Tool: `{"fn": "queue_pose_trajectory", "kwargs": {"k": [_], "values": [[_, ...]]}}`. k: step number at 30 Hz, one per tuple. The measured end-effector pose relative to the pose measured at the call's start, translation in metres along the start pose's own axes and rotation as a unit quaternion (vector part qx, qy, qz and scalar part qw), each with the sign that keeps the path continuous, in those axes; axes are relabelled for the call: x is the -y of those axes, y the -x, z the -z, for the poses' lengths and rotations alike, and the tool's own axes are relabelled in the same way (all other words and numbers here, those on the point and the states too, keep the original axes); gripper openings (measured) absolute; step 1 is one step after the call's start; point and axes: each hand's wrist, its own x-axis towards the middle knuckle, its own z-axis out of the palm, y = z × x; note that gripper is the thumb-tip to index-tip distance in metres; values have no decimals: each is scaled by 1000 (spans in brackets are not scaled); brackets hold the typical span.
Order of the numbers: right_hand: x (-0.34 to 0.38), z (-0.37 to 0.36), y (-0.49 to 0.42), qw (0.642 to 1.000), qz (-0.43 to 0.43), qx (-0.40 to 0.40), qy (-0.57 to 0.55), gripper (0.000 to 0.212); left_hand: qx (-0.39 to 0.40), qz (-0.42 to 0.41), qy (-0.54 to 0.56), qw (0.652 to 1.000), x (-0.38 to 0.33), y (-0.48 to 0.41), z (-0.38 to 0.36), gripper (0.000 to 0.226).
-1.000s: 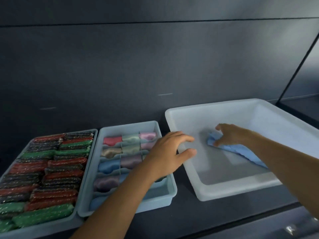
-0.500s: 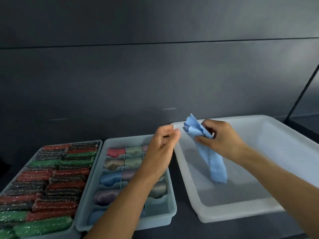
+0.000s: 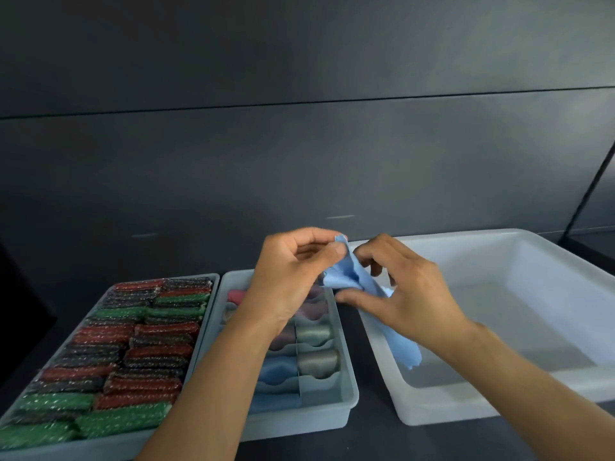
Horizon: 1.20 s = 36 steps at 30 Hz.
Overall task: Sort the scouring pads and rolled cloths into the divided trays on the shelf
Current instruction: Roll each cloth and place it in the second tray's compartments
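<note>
A blue cloth is held up above the gap between the divided tray and the bin. Its top corner is pinched by the left hand between thumb and fingers. Its middle is gripped by the right hand, whose fingers are curled round it. The loose lower end hangs inside the bin's left wall. Rolls are lodged in the divided tray's compartments. Red, green and dark pads are packed in rows in the left tray. All three containers are set on the dark shelf.
</note>
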Motion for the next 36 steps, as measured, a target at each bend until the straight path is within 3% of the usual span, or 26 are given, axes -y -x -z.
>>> {"fn": "queue_pose_trajectory", "kwargs": {"k": [2, 7, 9, 13, 20, 26, 32, 36], "values": [[11, -1, 2, 996, -58, -6, -74, 31, -6, -22, -27, 999, -3, 3, 1, 16], [22, -3, 0, 976, -141, -57, -154, 8, 2, -14, -14, 1000, -5, 11, 5, 20], [25, -1, 1, 977, -143, -44, -149, 4, 5, -4, 3, 1000, -6, 13, 7, 27], [37, -2, 2, 982, -156, -14, -103, 28, 8, 0, 20, 1000, -7, 16, 6, 36], [36, -5, 1, 978, -164, -69, -104, 2, 7, -13, 10, 1000, -8, 18, 9, 35], [39, -5, -1, 977, -163, -79, -115, 11, 2, -16, 8, 1000, -6, 18, 8, 34], [34, -5, -5, 957, -200, -50, -204, 12, 1, -23, -4, 1000, -6, 16, 9, 35], [29, 4, -18, 967, -152, -8, -204, 14, 31, -40, -28, 998, -14, 10, 10, 37]]}}
